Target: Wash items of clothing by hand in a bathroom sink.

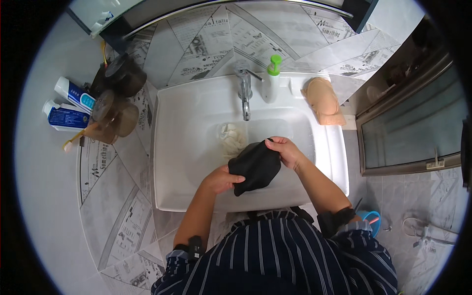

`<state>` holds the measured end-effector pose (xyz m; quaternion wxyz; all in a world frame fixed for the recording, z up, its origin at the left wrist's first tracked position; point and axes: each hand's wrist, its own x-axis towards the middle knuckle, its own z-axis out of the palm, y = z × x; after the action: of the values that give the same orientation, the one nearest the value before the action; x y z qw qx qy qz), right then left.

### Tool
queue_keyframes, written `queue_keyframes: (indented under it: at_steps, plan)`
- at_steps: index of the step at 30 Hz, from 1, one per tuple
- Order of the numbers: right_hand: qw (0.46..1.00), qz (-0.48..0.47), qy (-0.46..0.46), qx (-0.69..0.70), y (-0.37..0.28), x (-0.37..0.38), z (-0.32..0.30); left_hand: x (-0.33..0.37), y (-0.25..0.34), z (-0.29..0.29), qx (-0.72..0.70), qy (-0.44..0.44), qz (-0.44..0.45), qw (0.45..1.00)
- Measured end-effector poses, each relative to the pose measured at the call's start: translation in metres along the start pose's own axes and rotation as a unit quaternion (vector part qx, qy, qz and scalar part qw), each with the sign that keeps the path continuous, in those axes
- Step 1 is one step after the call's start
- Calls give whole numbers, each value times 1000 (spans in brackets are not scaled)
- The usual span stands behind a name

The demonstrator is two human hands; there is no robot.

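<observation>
Over the white washbasin (167,199), a smooth black cloth (256,167) is stretched between my two hands. My left hand (223,180) pinches its lower left side, the thumb lying on top. At its upper right corner, my right hand (285,151) grips the edge between thumb and fingers. The kind of garment cannot be made out. Just beyond it, a bunched cream-white cloth (232,140) lies in the bowl, partly covered by the black cloth. The chrome faucet (245,96) stands behind, its spout pointing toward me.
A white pump bottle with a green top (271,81) stands right of the faucet. Tan padded fabric (324,101) rests on the basin's back right corner. Left, wall-mounted cups (115,115) hold toothpaste tubes (69,115). A blue bucket (372,223) sits on the floor beside a glass-panelled door (408,130).
</observation>
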<state>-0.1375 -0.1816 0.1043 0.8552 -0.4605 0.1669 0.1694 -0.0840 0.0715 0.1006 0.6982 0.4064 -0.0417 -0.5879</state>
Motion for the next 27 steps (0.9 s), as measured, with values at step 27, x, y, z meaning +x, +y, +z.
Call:
queue_keyframes:
  at_steps: [27]
  plan:
    - [903,-159,-69,-392,-33,-12,47,-7,76,51,417,95,178,886]
